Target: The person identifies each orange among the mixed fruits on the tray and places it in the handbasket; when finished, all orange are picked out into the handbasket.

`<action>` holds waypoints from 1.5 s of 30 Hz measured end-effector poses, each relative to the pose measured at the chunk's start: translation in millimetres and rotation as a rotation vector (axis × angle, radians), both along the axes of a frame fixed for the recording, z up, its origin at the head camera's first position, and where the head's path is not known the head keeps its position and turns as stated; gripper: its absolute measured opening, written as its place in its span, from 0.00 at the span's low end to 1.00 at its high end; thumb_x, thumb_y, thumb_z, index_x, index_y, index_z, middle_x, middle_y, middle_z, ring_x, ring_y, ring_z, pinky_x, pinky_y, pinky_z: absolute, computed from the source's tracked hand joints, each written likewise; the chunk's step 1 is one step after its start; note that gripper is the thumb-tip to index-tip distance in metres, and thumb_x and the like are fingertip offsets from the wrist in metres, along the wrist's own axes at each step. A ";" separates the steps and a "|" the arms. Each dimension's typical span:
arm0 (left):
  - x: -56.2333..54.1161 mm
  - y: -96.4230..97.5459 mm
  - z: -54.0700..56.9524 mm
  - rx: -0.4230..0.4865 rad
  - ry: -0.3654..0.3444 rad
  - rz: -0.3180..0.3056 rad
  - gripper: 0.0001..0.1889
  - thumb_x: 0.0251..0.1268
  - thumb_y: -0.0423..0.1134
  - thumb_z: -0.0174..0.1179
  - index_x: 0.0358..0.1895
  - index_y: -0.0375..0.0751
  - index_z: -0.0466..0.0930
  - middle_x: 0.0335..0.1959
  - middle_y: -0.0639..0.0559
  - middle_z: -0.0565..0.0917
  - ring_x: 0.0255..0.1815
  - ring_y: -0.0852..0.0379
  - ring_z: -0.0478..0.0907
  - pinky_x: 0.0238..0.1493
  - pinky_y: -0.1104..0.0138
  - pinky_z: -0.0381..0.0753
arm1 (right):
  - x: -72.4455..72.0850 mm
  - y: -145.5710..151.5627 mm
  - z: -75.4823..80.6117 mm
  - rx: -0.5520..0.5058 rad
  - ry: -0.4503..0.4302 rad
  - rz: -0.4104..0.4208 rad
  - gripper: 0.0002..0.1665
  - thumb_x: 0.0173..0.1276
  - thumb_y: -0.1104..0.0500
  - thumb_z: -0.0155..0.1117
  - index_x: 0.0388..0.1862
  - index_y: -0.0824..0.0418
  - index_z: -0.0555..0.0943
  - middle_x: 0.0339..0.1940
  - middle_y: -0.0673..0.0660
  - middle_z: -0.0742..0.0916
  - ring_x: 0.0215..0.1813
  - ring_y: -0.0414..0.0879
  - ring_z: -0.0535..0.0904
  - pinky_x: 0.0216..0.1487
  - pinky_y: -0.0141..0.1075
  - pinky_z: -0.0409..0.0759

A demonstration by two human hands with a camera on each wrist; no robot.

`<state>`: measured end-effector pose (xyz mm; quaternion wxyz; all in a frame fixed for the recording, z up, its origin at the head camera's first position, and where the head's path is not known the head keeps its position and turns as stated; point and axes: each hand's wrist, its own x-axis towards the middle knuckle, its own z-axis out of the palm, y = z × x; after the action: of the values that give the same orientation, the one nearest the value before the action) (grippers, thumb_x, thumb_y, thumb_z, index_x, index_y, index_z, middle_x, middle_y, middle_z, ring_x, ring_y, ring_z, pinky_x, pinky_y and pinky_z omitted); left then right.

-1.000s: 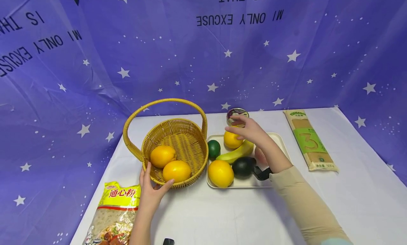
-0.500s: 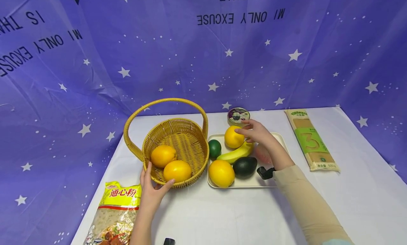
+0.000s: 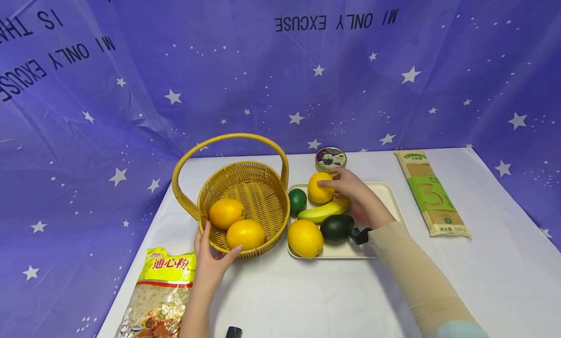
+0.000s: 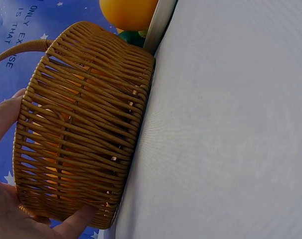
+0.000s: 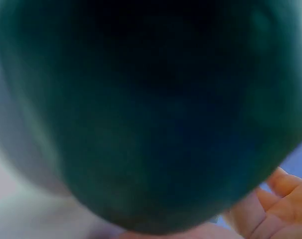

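Observation:
My left hand (image 3: 212, 265) holds the near left side of a wicker basket (image 3: 280, 226), its thumb at the rim and fingers spread on the wall. Inside the basket lie two yellow-orange fruits, one (image 3: 227, 213) behind the other (image 3: 246, 234). Over the cream tray (image 3: 387, 192), my right hand (image 3: 348, 184) grips a round yellow-orange fruit (image 3: 319, 192) from its right side. Beneath and near that hand are a banana (image 3: 323, 212), a dark green avocado-like fruit (image 3: 336, 230) and a partly hidden pinkish fruit (image 3: 358, 212). A blurred dark green shape (image 5: 156, 124) fills the right wrist view.
A green fruit (image 3: 297, 201) and a larger yellow fruit (image 3: 305, 238) sit at the tray's left side. Behind it stands a round tin (image 3: 330, 159). A noodle pack (image 3: 429, 194) lies right, a pasta bag (image 3: 164, 289) front left.
My right hand has come down from above and right of the round yellow-orange fruit, and its fingers now lie on it. The fruit has shifted slightly left. The left hand stays on the basket.

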<state>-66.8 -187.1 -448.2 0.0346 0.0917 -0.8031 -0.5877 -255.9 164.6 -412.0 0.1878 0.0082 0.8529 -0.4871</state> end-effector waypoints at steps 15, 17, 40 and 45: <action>-0.3 0.4 0.5 -0.011 -0.007 0.003 0.55 0.57 0.44 0.70 0.79 0.50 0.37 0.77 0.44 0.29 0.70 0.28 0.53 0.67 0.47 0.62 | 2.7 -8.4 0.0 0.102 0.065 0.002 0.47 0.60 0.44 0.70 0.71 0.64 0.63 0.58 0.69 0.74 0.44 0.56 0.77 0.44 0.41 0.83; -0.3 0.6 0.2 -0.008 -0.008 0.003 0.55 0.57 0.44 0.70 0.79 0.50 0.37 0.77 0.44 0.29 0.70 0.28 0.54 0.67 0.47 0.62 | 3.1 -8.4 -0.3 0.119 0.077 0.000 0.47 0.60 0.44 0.70 0.71 0.64 0.64 0.57 0.69 0.75 0.42 0.55 0.78 0.41 0.39 0.83; 1.1 0.5 1.0 -0.012 -0.020 -0.002 0.55 0.58 0.45 0.70 0.79 0.53 0.36 0.77 0.45 0.27 0.70 0.29 0.54 0.67 0.46 0.62 | 19.9 -1.1 26.4 -0.044 0.103 -0.016 0.46 0.59 0.47 0.72 0.71 0.63 0.64 0.62 0.67 0.73 0.55 0.59 0.76 0.50 0.47 0.81; 0.9 1.0 1.0 -0.011 -0.017 0.000 0.55 0.58 0.45 0.70 0.79 0.53 0.36 0.77 0.44 0.27 0.69 0.28 0.54 0.67 0.46 0.62 | 31.3 -7.9 43.9 -0.088 0.129 0.015 0.45 0.58 0.47 0.73 0.70 0.60 0.67 0.62 0.64 0.75 0.56 0.58 0.76 0.48 0.46 0.82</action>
<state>-65.9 -186.1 -447.2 0.0283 0.0963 -0.8067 -0.5824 -224.5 156.7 -368.2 0.1364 -0.0380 0.8411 -0.5220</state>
